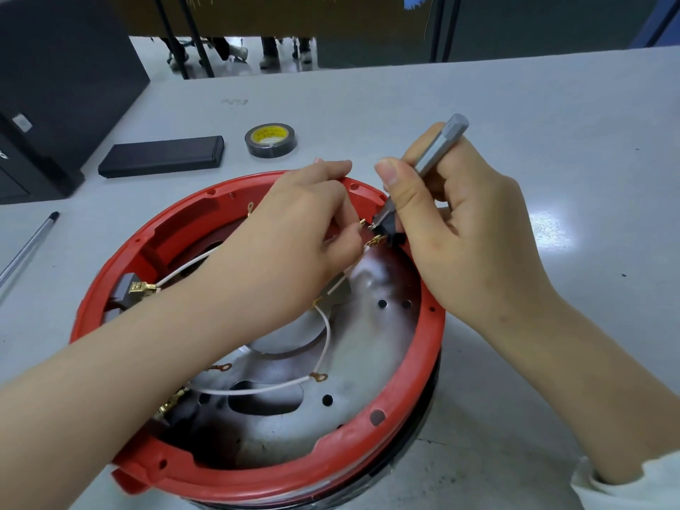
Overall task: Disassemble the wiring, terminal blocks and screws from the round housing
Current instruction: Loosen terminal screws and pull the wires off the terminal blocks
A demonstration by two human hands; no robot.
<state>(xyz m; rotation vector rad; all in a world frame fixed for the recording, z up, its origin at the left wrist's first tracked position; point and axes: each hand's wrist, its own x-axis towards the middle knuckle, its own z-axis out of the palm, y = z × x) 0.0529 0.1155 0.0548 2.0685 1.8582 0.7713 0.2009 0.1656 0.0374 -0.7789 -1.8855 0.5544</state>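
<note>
**Both hands at the far rim of the red housing**

We see the round red housing (412, 395) lying open side up on the grey table (515, 104), near the front edge, its metal plate (353, 362) bare inside. Our left hand (294, 230) reaches across it, fingers curled and pinching a small brass terminal (362, 222) at the far right of the rim. Our right hand (452, 222) grips a grey screwdriver (438, 152) like a pen, its tip down at a small black terminal block (390, 230), just beside that terminal. White wires (325, 340) with ring lugs loop over the plate; another brass connector (141, 288) sits at the left wall. Farther off on the table lie a roll of black tape (270, 139), a flat black case (162, 156) left of it, and a pen (29, 248) at the far left.
</note>
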